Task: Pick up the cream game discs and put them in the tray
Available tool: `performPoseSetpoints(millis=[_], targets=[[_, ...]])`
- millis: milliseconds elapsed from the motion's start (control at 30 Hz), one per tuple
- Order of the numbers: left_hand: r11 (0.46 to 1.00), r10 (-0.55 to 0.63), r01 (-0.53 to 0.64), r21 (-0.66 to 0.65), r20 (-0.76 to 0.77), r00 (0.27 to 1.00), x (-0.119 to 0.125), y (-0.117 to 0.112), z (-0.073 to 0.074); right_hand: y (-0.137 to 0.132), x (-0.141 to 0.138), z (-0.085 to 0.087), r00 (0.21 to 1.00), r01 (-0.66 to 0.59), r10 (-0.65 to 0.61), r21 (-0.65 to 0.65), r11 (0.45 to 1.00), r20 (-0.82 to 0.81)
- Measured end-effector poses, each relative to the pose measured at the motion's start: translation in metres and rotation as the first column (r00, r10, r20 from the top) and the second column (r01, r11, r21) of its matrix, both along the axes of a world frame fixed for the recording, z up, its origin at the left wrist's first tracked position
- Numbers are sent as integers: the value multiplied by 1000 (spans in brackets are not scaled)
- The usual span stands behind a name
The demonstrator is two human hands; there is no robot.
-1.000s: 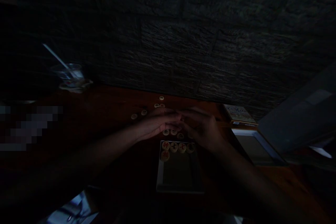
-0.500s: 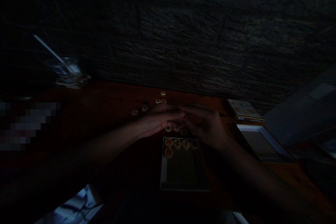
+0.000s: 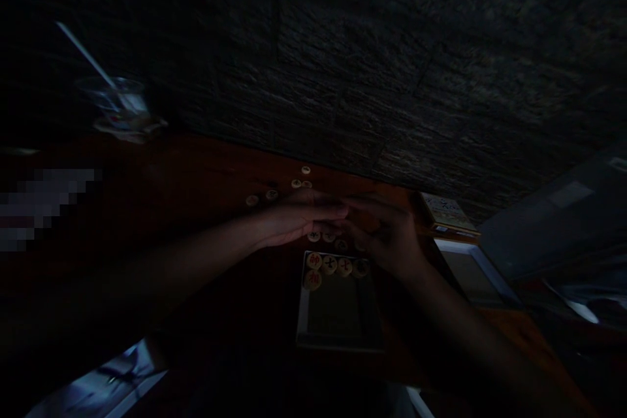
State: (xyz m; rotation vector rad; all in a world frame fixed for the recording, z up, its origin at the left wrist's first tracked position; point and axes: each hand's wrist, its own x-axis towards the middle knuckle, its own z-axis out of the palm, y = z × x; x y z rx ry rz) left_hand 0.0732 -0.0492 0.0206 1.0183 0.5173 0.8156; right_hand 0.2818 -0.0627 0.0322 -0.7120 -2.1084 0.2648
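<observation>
My left hand [image 3: 304, 217] reaches in over the table with its fingers stretched out and its palm turned inward. Its fingertips meet those of my right hand [image 3: 386, 228], whose thumb and index finger are bent toward each other; what lies between them, if anything, is too dark to make out. Just below the hands is a shallow box tray [image 3: 337, 343]. Along its far and left edges sit several round Chinese chess pieces [image 3: 330, 265] with red or dark characters. More loose chess pieces [image 3: 314, 236] lie on the table under the hands, partly hidden.
Beyond the hands, loose chess pieces [image 3: 272, 194] are scattered toward the stone wall [image 3: 313, 65]. A clear cup with a straw [image 3: 120, 101] stands at the far left. To the right are a printed box [image 3: 448, 212] and a second shallow tray [image 3: 473, 274] on the wooden table [image 3: 171, 163].
The camera view has shifted and tilted slightly. My hands stay together over the pieces, and the same pieces sit in the tray.
</observation>
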Motion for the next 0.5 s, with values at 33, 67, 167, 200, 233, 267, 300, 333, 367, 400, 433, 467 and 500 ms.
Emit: performPoseSetpoints(millis=[33,67,167,200,233,267,300,333,367,400,433,467,500], targets=[[1000,-2,2,-1,7,1000,0,1,-1,0,0,0,1000,5,-5,9,1000,-4],[1000,-2,2,-1,14,1000,0,1,-2,0,0,0,1000,13,-13,21,1000,-6],[1000,13,-14,16,34,999,1,3,-6,1,1,-1,999,41,-41,31,999,-14],[999,16,-18,27,40,999,1,4,-7,2,1,-1,998,51,-51,18,999,-24],[999,24,-26,39,47,999,1,4,-7,3,1,-2,998,59,-59,-4,998,-36],[998,35,-38,51,52,998,1,4,-7,3,0,-3,997,63,-65,-32,997,-48],[997,50,-53,62,53,997,1,4,-7,4,0,-4,996,65,-69,-60,996,-61],[995,67,-70,70,48,997,2,4,-6,4,0,-6,995,66,-73,-91,994,-73],[993,87,-90,77,39,995,2,3,-6,5,-1,-7,993,68,-79,-124,990,-86],[990,105,-108,86,30,994,2,3,-6,5,-1,-8,991,73,-90,-163,984,-101],[987,123,-125,99,24,992,3,3,-6,5,-2,-9,987,78,-105,-207,975,-118],[983,141,-143,115,24,990,3,3,-7,5,-3,-10,982,83,-123,-255,963,-142],[978,159,-161,132,26,987,3,3,-7,5,-4,-10,975,85,-143,-308,948,-172]])
